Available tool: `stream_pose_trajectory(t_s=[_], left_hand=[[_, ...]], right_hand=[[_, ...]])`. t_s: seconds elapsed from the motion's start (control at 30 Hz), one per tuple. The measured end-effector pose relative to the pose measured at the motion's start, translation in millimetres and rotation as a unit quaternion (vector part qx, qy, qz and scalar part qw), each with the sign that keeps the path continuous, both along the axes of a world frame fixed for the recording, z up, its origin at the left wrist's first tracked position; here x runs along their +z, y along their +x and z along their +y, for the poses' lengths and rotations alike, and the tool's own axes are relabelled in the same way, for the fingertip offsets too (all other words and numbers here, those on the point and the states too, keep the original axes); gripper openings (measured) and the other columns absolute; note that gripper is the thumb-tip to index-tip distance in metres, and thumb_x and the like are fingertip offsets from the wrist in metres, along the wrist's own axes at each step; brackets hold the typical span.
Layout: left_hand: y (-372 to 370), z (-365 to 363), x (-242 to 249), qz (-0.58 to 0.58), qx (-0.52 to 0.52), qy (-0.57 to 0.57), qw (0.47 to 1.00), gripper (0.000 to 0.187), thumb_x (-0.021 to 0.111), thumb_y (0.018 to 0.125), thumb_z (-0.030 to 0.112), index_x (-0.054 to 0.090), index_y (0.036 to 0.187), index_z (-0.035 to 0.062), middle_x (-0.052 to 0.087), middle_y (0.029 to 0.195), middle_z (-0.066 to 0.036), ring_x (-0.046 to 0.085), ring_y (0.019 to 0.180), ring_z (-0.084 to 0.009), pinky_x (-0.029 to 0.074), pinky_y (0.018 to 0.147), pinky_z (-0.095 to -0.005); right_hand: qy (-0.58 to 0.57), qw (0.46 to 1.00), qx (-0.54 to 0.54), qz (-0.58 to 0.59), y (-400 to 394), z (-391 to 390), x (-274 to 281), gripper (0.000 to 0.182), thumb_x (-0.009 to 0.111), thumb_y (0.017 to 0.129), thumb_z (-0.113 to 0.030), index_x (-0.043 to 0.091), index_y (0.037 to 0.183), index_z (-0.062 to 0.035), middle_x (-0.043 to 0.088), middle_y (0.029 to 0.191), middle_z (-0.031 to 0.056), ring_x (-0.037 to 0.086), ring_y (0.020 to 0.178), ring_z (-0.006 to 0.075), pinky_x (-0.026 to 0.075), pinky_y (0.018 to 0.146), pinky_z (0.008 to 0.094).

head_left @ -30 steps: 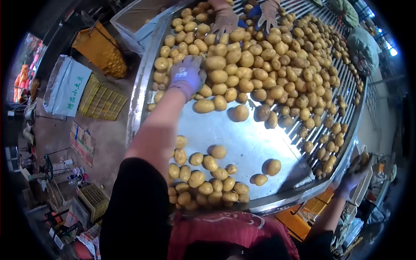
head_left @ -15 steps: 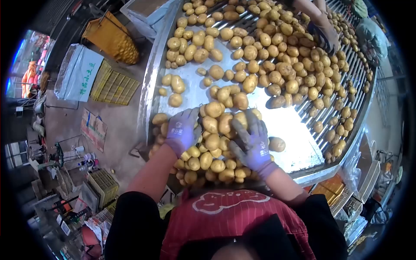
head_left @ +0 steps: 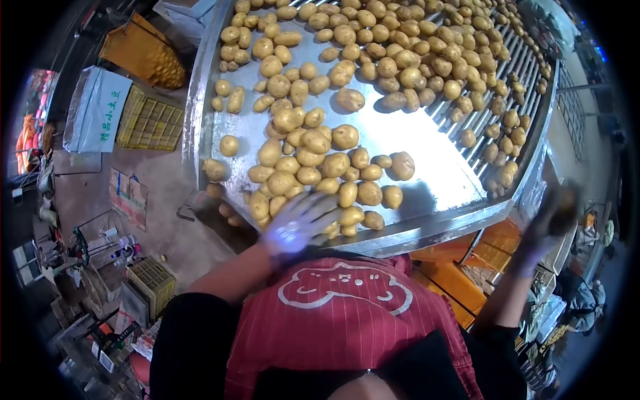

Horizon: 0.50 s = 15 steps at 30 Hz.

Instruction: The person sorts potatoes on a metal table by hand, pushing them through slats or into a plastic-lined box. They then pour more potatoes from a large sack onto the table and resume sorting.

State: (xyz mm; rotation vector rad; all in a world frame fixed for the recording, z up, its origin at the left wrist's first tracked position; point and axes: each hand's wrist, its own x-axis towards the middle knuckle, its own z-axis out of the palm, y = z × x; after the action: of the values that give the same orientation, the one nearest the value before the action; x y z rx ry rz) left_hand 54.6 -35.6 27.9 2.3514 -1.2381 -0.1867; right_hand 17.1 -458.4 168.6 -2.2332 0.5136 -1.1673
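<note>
My left hand [head_left: 297, 223], in a pale grey-purple glove, lies open with spread fingers against the near edge of a pile of potatoes [head_left: 309, 175]. These potatoes rest on the smooth metal plate of a sorting table [head_left: 427, 150]. Off to the right, beyond the table's edge, my gloved right hand [head_left: 541, 230] is raised and smeared by motion. A dark brown, rounded potato [head_left: 566, 205] seems to be in its fingers, though the blur hides the details.
More potatoes [head_left: 427, 53] cover the roller bars [head_left: 477, 163] at the far side. A raised metal rim [head_left: 200, 127] borders the table. On the left stand a yellow crate [head_left: 152, 120] and an orange bag [head_left: 143, 50]. Orange sheeting [head_left: 450, 287] hangs below the near right edge.
My right hand has left the pile and swung right, past the table edge. My left hand has shifted to the pile's near side. The view has moved, and the co-worker's hands are out of sight.
</note>
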Motion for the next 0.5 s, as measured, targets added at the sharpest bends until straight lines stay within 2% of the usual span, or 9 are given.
stream_pose_trajectory(t_s=[0.07, 0.13, 0.17, 0.2, 0.27, 0.3, 0.33, 0.4, 0.5], left_hand=[[-15.8, 38.2, -10.0, -0.014, 0.031, 0.037, 0.999, 0.05, 0.072, 0.082, 0.029, 0.06, 0.128, 0.0151, 0.056, 0.137, -0.009, 0.057, 0.118, -0.0314, 0.045, 0.1, -0.0476], [-19.7, 64.3, -8.9, -0.02, 0.054, 0.06, 0.997, 0.048, 0.072, 0.081, 0.026, 0.061, 0.126, 0.0152, 0.058, 0.134, -0.009, 0.058, 0.116, -0.031, 0.046, 0.099, -0.0474], [-17.9, 79.1, -4.2, 0.005, 0.054, 0.056, 0.997, 0.046, 0.072, 0.08, 0.023, 0.061, 0.124, 0.015, 0.06, 0.131, -0.008, 0.058, 0.115, -0.0314, 0.047, 0.098, -0.0474], [-17.0, 89.0, 2.4, 0.03, 0.051, 0.058, 0.997, 0.044, 0.072, 0.08, 0.02, 0.061, 0.122, 0.0149, 0.061, 0.128, -0.008, 0.059, 0.113, -0.0317, 0.047, 0.097, -0.0474], [-4.9, 87.5, 17.4, 0.021, 0.069, 0.003, 0.997, 0.043, 0.071, 0.079, 0.014, 0.06, 0.121, 0.0129, 0.063, 0.123, -0.011, 0.06, 0.108, -0.033, 0.047, 0.096, -0.048], [4.3, 75.7, 26.8, -0.013, 0.109, -0.007, 0.994, 0.043, 0.07, 0.08, 0.012, 0.059, 0.122, 0.0105, 0.063, 0.122, -0.014, 0.061, 0.106, -0.0347, 0.048, 0.094, -0.0479], [15.9, 62.3, 32.7, -0.05, 0.151, -0.023, 0.987, 0.044, 0.069, 0.081, 0.009, 0.058, 0.123, 0.0082, 0.063, 0.121, -0.017, 0.062, 0.105, -0.0363, 0.048, 0.092, -0.0477], [49.3, 42.8, 36.8, -0.102, 0.172, -0.094, 0.975, 0.042, 0.07, 0.08, 0.008, 0.059, 0.121, 0.0063, 0.063, 0.119, -0.018, 0.062, 0.106, -0.0372, 0.048, 0.093, -0.0483], [82.2, 46.0, 35.0, -0.125, 0.247, -0.177, 0.945, 0.041, 0.071, 0.08, 0.007, 0.059, 0.119, 0.0024, 0.063, 0.118, -0.02, 0.062, 0.108, -0.0388, 0.049, 0.093, -0.0486]], right_hand=[[0.012, 0.994, -0.108, -0.004, -10.5, -98.1, 5.8, 0.062, 0.072, 0.093, -0.016, 0.041, 0.144, 0.0004, 0.054, 0.137, 0.0166, 0.055, 0.121, 0.0259, 0.044, 0.105, 0.0374], [0.198, 0.974, -0.076, -0.082, -26.3, -156.5, -22.5, 0.067, 0.072, 0.093, -0.017, 0.037, 0.148, 0.0002, 0.059, 0.127, 0.0148, 0.057, 0.116, 0.0258, 0.045, 0.103, 0.0369], [0.169, 0.98, -0.055, 0.094, -15.9, -134.6, -26.9, 0.068, 0.071, 0.094, -0.017, 0.036, 0.15, -0.0007, 0.061, 0.121, 0.0126, 0.058, 0.115, 0.0247, 0.046, 0.102, 0.0383], [-0.205, 0.963, -0.018, 0.171, 2.5, -101.5, -55.1, 0.066, 0.07, 0.095, -0.015, 0.036, 0.15, -0.0011, 0.062, 0.12, 0.0137, 0.059, 0.114, 0.0256, 0.048, 0.1, 0.0378], [-0.129, 0.92, 0.096, 0.358, 17.8, -4.5, -115.9, 0.07, 0.069, 0.083, 0.001, 0.043, 0.148, -0.0033, 0.054, 0.143, 0.0161, 0.052, 0.131, 0.0286, 0.04, 0.111, 0.0418], [0.07, 0.913, 0.261, 0.306, 29.7, 43.2, -151.5, 0.075, 0.068, 0.076, 0.004, 0.045, 0.147, -0.0033, 0.052, 0.144, 0.0164, 0.045, 0.138, 0.0314, 0.038, 0.113, 0.0449], [0.005, 0.872, 0.337, 0.355, 43.0, 85.4, -161.2, 0.063, 0.07, 0.077, -0.006, 0.052, 0.137, -0.0027, 0.055, 0.134, 0.0201, 0.054, 0.122, 0.0392, 0.046, 0.104, 0.0453], [-0.045, 0.857, 0.298, 0.418, 44.7, 133.6, -134.1, 0.053, 0.068, 0.078, -0.007, 0.057, 0.13, -0.0041, 0.055, 0.132, 0.0194, 0.053, 0.122, 0.0411, 0.044, 0.106, 0.0459], [-0.051, 0.891, 0.338, 0.298, 24.2, 97.9, -136.8, 0.053, 0.071, 0.077, -0.006, 0.058, 0.128, -0.0064, 0.059, 0.127, 0.0179, 0.054, 0.123, 0.0381, 0.045, 0.105, 0.045]])
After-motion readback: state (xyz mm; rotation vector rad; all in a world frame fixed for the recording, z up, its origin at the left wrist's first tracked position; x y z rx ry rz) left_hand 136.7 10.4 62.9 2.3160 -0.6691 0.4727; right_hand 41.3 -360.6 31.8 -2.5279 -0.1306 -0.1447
